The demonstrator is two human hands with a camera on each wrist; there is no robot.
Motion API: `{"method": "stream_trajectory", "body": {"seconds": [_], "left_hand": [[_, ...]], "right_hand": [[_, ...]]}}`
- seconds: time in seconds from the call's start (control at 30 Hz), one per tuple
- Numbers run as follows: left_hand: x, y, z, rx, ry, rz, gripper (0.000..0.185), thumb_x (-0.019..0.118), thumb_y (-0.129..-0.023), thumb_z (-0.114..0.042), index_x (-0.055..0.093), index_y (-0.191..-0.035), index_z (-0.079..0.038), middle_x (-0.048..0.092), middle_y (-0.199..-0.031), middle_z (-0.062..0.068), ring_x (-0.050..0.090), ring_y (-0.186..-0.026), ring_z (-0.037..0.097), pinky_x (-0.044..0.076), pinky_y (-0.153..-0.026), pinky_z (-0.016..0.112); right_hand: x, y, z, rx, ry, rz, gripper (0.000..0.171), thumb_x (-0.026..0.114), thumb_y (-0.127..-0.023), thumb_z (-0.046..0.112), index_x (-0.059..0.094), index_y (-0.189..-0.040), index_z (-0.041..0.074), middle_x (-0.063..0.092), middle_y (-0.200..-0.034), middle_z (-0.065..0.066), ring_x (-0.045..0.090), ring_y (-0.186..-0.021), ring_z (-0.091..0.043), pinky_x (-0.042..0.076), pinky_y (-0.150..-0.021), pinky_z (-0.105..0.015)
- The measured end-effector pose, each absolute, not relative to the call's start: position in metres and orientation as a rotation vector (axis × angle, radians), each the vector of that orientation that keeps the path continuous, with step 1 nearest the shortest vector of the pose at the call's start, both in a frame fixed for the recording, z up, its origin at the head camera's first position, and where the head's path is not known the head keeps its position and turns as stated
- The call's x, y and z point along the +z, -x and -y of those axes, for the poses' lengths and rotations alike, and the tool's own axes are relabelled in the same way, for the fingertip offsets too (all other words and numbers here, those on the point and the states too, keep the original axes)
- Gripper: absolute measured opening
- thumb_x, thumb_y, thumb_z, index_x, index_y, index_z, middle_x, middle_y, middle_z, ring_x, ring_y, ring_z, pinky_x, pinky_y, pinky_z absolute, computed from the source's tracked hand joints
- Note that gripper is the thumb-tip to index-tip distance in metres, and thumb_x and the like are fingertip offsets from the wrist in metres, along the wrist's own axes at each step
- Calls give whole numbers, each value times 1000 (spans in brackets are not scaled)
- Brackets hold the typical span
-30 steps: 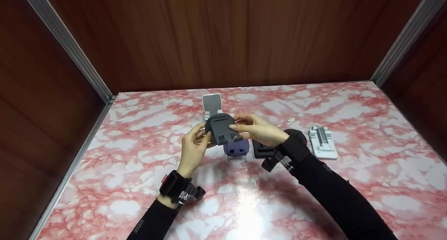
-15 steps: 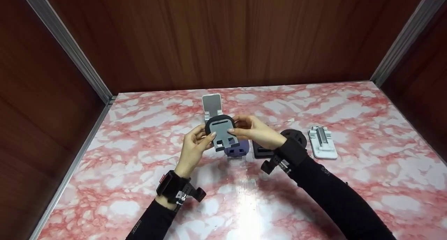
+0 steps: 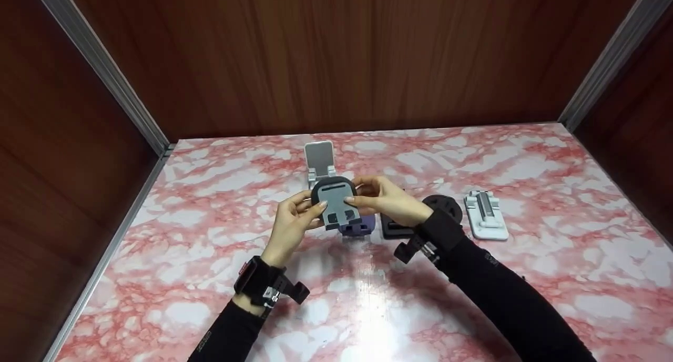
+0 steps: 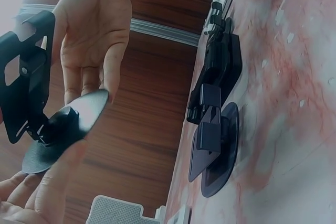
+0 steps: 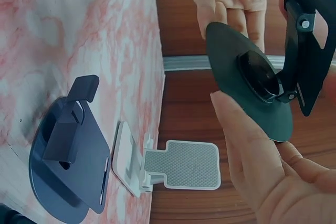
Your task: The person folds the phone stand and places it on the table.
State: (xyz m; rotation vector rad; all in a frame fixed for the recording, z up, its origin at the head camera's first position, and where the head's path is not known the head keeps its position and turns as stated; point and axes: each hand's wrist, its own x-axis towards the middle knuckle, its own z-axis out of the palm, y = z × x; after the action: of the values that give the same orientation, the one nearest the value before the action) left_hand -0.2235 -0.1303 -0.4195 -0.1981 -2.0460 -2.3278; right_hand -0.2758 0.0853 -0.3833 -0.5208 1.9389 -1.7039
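A dark phone stand (image 3: pixel 337 200) with a round base and a hinged, slotted back plate is held up above the table between both hands. My left hand (image 3: pixel 292 214) grips its left edge, the thumb resting on the plate's face. Opposite it, my right hand (image 3: pixel 390 198) pinches the right edge with thumb and fingers. From below, in the left wrist view, the stand's disc (image 4: pixel 65 132) and its folding arm show between the hands. Directly beneath, partly hidden, a purple phone stand (image 3: pixel 363 223) sits on the table.
Behind the held stand, a white phone stand (image 3: pixel 319 157) stands unfolded. A black stand (image 3: pixel 393 229) and a dark round one (image 3: pixel 444 208) lie partly under the right wrist. Farther right lies a folded white stand (image 3: pixel 487 217). Brown panels (image 3: pixel 363 57) enclose the marbled table (image 3: pixel 210 235).
The held stand has tilted, so its plate now faces up and looks lighter grey, and it sits slightly lower. Both hands have kept their hold with only small shifts.
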Motion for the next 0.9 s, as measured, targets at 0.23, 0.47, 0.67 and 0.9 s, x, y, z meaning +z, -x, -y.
{"method": "stream_trajectory", "body": {"seconds": [0.23,0.47,0.67,0.9], "left_hand": [[-419,223,131,-2321,204,2075,34,64,-92,-6,60,-122,8,73,-105,22,74,-77,17,63,-73,34],[-419,223,132,-2321,221,2098,31,62,-92,-4,61,-120,9,73,-105,23,74,-79,19,63,-76,37],[-420,224,132,-2320,222,2099,29,62,-92,-2,61,-118,10,74,-103,22,74,-78,18,63,-76,39],[-421,224,131,-2316,235,2089,28,64,-91,-1,62,-115,11,75,-97,19,74,-75,17,63,-73,37]], "right_hand": [[-384,275,-85,-1667,532,-1961,45,63,-94,11,45,-133,-4,62,-104,-5,65,-94,-13,60,-90,-36],[-384,275,-85,-1682,580,-1903,32,64,-94,8,52,-122,-1,68,-97,-1,67,-87,-12,62,-81,-32],[-387,276,-86,-1670,610,-1902,30,65,-93,8,54,-119,0,70,-94,0,67,-83,-10,62,-76,-30],[-389,277,-86,-1679,601,-1897,30,66,-92,6,52,-118,0,70,-94,0,69,-82,-11,63,-74,-30]]}}
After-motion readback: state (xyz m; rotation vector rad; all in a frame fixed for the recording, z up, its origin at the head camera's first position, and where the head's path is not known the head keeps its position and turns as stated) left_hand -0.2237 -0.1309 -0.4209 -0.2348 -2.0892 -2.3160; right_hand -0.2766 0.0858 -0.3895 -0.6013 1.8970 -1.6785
